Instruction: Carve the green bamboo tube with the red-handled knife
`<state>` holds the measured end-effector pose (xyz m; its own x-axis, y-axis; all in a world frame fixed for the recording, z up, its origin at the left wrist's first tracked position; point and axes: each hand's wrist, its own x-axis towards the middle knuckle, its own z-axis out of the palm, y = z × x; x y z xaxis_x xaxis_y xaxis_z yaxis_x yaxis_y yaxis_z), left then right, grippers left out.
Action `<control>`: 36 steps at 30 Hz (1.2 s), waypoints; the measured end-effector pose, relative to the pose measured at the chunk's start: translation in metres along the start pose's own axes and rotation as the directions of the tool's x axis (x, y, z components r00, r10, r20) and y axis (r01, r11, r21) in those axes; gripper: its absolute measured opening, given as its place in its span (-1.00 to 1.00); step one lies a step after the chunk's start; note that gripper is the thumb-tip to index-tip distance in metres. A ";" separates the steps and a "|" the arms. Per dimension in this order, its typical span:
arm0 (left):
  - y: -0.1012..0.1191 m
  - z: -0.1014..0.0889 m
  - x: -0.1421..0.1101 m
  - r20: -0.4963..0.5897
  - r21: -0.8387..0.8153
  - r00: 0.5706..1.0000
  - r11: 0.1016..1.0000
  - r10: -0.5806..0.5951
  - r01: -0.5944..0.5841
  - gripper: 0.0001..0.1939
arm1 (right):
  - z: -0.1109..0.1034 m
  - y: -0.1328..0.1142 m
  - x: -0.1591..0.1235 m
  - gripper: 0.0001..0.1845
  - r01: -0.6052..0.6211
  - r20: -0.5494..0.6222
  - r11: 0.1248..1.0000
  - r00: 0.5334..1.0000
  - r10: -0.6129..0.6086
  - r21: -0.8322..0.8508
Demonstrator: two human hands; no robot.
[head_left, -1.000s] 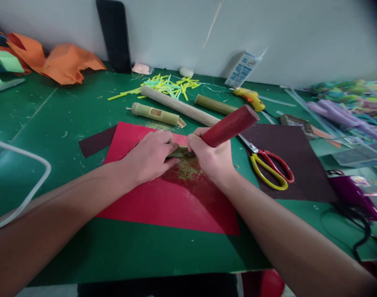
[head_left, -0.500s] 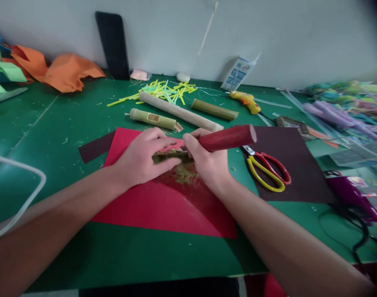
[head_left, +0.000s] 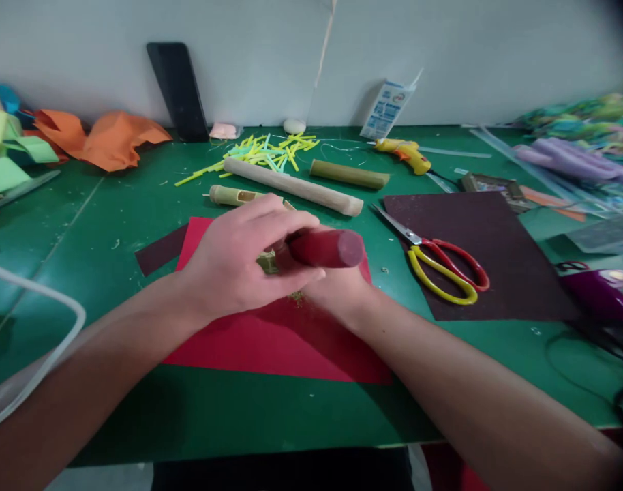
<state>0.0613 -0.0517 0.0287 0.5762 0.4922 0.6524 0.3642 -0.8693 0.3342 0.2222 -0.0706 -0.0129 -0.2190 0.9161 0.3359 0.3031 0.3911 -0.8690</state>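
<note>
My left hand (head_left: 234,262) is curved round a green bamboo piece (head_left: 268,262), which shows only in a small patch between thumb and fingers. A tool with a round red wooden handle (head_left: 337,249) points up toward me, its working end hidden. Behind that handle, my right hand (head_left: 337,286) is closed on the tool, its fingers mostly covered by my left hand. Both hands are over a red sheet (head_left: 281,341), where green-brown shavings (head_left: 297,298) lie.
Scissors (head_left: 434,262) with red and yellow handles rest partly on a dark brown sheet (head_left: 500,266). Behind the hands lie a pale wooden stick (head_left: 291,185), a bamboo tube (head_left: 350,174) and yellow straw pieces (head_left: 255,153). A yellow glue gun (head_left: 406,155) and leaning black phone (head_left: 178,92) stand further back.
The red handle has swung from pointing right to pointing up toward me. My left hand has moved right, its thumb and fingers now beside the handle and over my right hand.
</note>
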 end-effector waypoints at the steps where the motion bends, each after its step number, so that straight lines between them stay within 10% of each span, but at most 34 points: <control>1: 0.003 0.001 0.002 0.021 0.018 1.000 1.000 0.018 -0.018 -0.68 | 0.000 -0.001 -0.001 -0.93 0.025 0.021 0.999 0.999 -0.025 -0.036; 7: 0.004 -0.003 0.000 -0.155 0.071 0.988 0.997 -0.014 0.025 -0.90 | -0.010 -0.008 0.000 -0.69 -0.001 -0.025 0.961 1.000 -0.006 -0.277; 11: -0.017 -0.003 -0.008 -0.462 -0.181 0.851 0.966 -0.250 0.186 -0.83 | -0.031 -0.009 0.001 -0.53 0.188 0.128 0.877 0.981 -0.146 -0.442; 19: -0.021 0.008 -0.009 -0.326 -0.545 0.663 0.707 -0.674 0.450 -0.82 | -0.035 0.006 0.002 -0.73 0.282 0.447 0.798 0.895 -0.018 -0.532; 36: -0.034 0.024 -0.015 -0.116 -0.703 0.652 0.526 -0.749 0.479 -0.50 | -0.041 0.008 0.002 -0.77 0.335 0.442 0.799 0.891 -0.098 -0.499</control>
<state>0.0578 -0.0279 -0.0090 0.0184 0.9670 0.2541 -0.0469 -0.2531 0.9663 0.2622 -0.0620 -0.0041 -0.6352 0.7392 0.2241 0.6314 0.6640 -0.4005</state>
